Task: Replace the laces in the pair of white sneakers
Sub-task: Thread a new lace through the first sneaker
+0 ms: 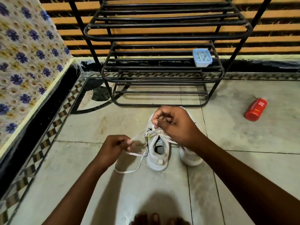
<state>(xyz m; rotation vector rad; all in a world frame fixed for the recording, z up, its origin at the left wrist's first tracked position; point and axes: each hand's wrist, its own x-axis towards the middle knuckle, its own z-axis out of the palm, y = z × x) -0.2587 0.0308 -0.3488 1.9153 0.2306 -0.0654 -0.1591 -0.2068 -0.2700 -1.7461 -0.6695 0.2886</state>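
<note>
White lace (129, 166) is what both hands are working, and the way they share it makes sense: the left hand (113, 147) pinches one strand between thumb and curled fingers and draws it out to the side, which looks meant to keep it taut and clear of the eyelets, while the right hand (172, 124) hovers over the tongue of the near sneaker (158, 153), fingertips pinched on the lace right at the upper eyelets. Whether that pinch is pulling lace out or feeding it in, I cannot tell. Slack lace loops loose on the floor just left of the shoe, so plenty is already free. The second sneaker (190, 155) stands just beside the first, mostly hidden under the right wrist, heel towards the camera, handy for its turn. Both shoes sit on pale stone floor tiles (146, 192) with a chequered border along the left. Behind them stands a black metal shoe rack (162, 73) carrying a small blue tub (202, 57), and a red bottle (256, 109) lies on its side well off to the right. Floral cloth (24, 54) covers something at the left edge.
</note>
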